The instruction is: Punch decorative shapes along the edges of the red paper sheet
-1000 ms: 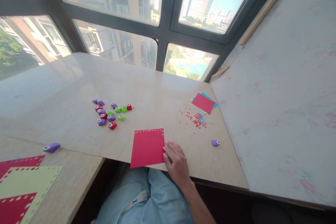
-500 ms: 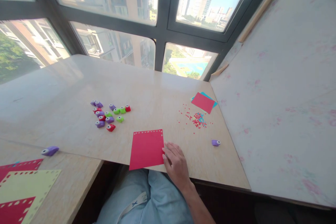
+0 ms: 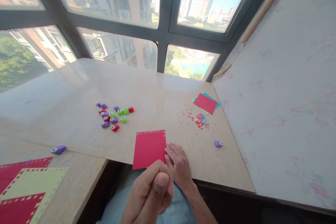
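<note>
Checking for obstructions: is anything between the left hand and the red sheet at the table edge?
Nothing visible. The left hand is raised just short of the red sheet, whose right edge the right hand touches. The punches lie farther back.

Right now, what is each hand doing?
Left hand: raised, fingers curled, nothing visible in it.
Right hand: open, fingertips at the red paper.
</note>
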Demonstrator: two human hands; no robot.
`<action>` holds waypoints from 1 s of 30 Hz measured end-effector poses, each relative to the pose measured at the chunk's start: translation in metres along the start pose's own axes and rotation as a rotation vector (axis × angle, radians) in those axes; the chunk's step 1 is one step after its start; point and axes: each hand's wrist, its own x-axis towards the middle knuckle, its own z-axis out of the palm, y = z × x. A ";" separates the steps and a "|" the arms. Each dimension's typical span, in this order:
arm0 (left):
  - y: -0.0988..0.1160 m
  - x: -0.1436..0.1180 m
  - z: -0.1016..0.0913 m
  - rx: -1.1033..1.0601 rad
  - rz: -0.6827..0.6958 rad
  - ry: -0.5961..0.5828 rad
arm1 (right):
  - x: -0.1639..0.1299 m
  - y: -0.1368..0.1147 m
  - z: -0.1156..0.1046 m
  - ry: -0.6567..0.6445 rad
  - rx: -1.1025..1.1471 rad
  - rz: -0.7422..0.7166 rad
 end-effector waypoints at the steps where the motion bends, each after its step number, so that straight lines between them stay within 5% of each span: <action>1: -0.005 0.007 0.003 0.004 -0.018 -0.046 | 0.000 0.000 -0.001 0.007 0.005 -0.005; 7: -0.028 0.022 0.005 -0.081 -0.063 -0.160 | 0.000 0.000 -0.002 0.031 0.017 -0.038; 18: -0.030 0.016 0.001 -0.099 -0.177 -0.126 | -0.001 0.001 -0.001 0.030 0.020 -0.022; 30: -0.036 0.014 -0.004 -0.027 -0.144 -0.107 | -0.001 0.000 -0.003 0.001 0.035 -0.015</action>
